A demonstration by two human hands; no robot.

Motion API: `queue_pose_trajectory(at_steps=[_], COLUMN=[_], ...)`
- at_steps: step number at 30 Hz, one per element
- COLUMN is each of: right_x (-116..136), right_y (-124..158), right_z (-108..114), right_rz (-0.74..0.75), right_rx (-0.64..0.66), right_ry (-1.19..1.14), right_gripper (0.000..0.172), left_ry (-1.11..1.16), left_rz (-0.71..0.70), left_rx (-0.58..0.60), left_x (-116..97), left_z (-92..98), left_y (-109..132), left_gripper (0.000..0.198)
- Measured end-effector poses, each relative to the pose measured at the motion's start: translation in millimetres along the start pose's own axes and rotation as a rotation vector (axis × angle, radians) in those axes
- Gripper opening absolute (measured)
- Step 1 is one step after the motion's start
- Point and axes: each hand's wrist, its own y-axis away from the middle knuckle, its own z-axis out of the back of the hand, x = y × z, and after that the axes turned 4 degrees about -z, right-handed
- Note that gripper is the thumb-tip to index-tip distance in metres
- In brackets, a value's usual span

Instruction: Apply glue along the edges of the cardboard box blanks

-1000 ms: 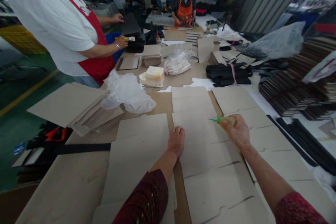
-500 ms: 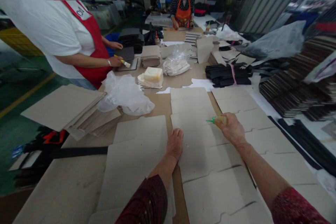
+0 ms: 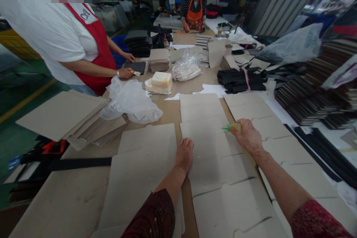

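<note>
My right hand (image 3: 249,137) is closed round a small glue bottle (image 3: 233,128) with a green nozzle that points left over the middle column of grey cardboard sheets (image 3: 205,119). My left hand (image 3: 184,154) rests palm down, fingers curled, on the left edge of that same column, pressing the sheets to the brown table (image 3: 170,109). More overlapping grey sheets (image 3: 145,156) lie to the left, and another column (image 3: 251,108) lies to the right.
A person in a red apron (image 3: 69,44) brushes a dark board (image 3: 135,67) at the table's left. A clear plastic bag (image 3: 131,100), a stack of boards (image 3: 64,115), a white block (image 3: 161,80), black strips (image 3: 240,80) and dark stacks (image 3: 312,96) surround the sheets. Another person (image 3: 194,7) works at the far end.
My right hand with the bottle has drifted slightly left and nearer. The person in the red apron has lowered the brush onto the dark board. My left hand has stayed put.
</note>
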Motion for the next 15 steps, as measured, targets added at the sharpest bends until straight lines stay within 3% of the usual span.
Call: queue_pose_trajectory(at_steps=[15], right_x=[4.0], right_y=[-8.6], right_z=[-5.5], right_rz=[-0.017], right_rx=[0.024], right_ry=[-0.127], right_gripper=[0.031], left_ry=[-0.028], left_rz=[0.008], left_rx=[0.011], left_x=[-2.0], left_z=[2.1], left_y=[0.1], left_gripper=[0.023])
